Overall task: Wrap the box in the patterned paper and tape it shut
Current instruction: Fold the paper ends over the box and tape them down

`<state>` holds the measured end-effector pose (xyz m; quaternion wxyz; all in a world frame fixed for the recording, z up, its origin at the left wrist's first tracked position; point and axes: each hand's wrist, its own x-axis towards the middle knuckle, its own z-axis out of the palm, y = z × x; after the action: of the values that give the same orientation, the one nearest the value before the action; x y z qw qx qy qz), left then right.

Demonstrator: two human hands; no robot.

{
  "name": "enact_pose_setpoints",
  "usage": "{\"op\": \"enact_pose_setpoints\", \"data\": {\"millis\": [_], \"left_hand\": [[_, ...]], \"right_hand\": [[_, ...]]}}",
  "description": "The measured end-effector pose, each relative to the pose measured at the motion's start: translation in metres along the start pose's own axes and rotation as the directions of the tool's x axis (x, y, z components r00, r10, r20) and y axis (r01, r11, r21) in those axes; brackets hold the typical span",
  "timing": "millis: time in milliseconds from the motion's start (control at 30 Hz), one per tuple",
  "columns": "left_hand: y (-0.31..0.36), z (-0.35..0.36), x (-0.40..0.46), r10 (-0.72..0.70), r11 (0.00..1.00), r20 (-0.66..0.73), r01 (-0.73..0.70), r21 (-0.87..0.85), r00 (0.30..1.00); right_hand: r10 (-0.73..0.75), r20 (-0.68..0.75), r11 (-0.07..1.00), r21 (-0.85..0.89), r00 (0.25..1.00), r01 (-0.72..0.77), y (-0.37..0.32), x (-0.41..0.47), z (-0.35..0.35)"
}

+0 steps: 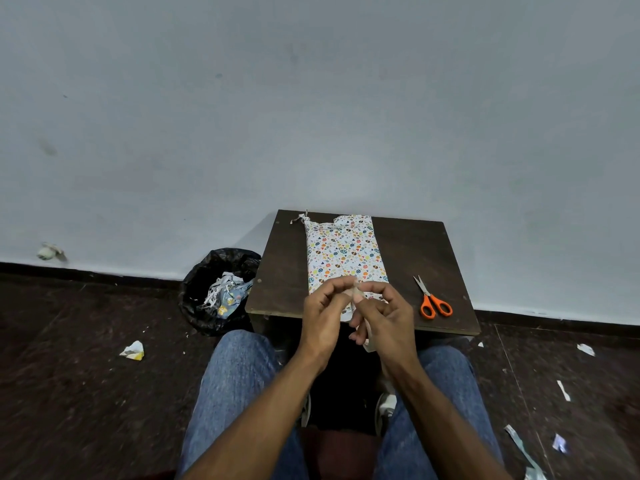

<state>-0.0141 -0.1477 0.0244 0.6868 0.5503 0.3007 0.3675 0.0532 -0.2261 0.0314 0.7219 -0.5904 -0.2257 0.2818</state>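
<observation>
Taping step, by the look of it. The flat box wrapped in white paper printed with small coloured shapes [346,258] lies lengthwise on your small dark-brown wooden desk [415,244]; its far end shows crumpled, unfolded paper.

Your left hand [323,313] and right hand [384,317] meet just above the near end. Both grips are closed to a fingertip pinch on a thin, translucent, glossy strip of tape [356,296]. A pale band under your right fingers may be the roll; I cannot tell.

Next, probably: free a length and press it flat across a seam.

Orange-handled steel scissors [433,301] lie to the right, apart from the box.
</observation>
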Motion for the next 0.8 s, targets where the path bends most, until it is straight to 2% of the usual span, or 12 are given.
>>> {"op": "enact_pose_setpoints", "data": {"millis": [400, 567, 733, 800], "left_hand": [[0.004, 0.008, 0.003, -0.028, 0.999, -0.061, 0.026, -0.031, 0.998], [0.006, 0.007, 0.001, -0.049, 0.996, 0.025, 0.051, -0.073, 0.998], [0.013, 0.007, -0.003, -0.008, 0.994, 0.110, 0.020, -0.110, 0.994], [0.016, 0.008, -0.002, -0.019, 0.992, 0.079, 0.029, -0.120, 0.997]], "right_hand": [[-0.021, 0.015, 0.998, -0.063, 1.000, 0.022, 0.006, -0.002, -0.003], [0.008, -0.032, 0.999, -0.048, 0.999, -0.009, 0.012, 0.000, -0.002], [0.021, -0.065, 0.997, -0.069, 0.998, -0.025, 0.017, 0.002, -0.005], [-0.001, -0.055, 0.997, -0.081, 0.998, -0.004, 0.016, 0.002, -0.006]]}}
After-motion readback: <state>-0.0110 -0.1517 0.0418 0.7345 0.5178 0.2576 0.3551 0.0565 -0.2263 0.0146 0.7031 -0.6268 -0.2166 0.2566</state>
